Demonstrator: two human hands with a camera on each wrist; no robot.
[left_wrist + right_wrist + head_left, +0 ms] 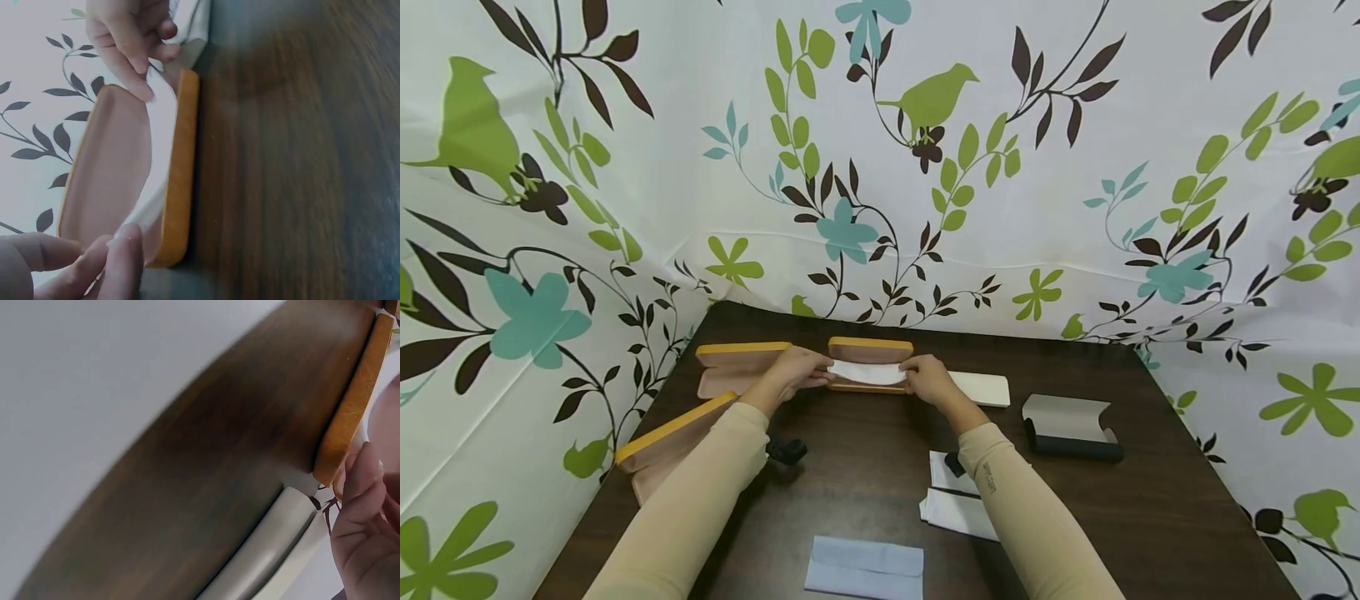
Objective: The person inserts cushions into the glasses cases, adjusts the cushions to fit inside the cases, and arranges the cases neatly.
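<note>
An open orange eyeglass case with a pinkish lining stands at the back of the table. Across its open bottom half stretches a folded strip of white cloth, held by its two ends. My left hand pinches the left end between thumb and fingers; in the left wrist view the thumb and fingertips meet on it. At the other end my right hand pinches the cloth, right at the case's rim. In the left wrist view the white cloth lies along the inside of the front wall.
Two more open orange cases stand at left. A cream case and an open dark case with grey lining are at right. White folded cloths, a blue-grey pouch and a black item lie nearer.
</note>
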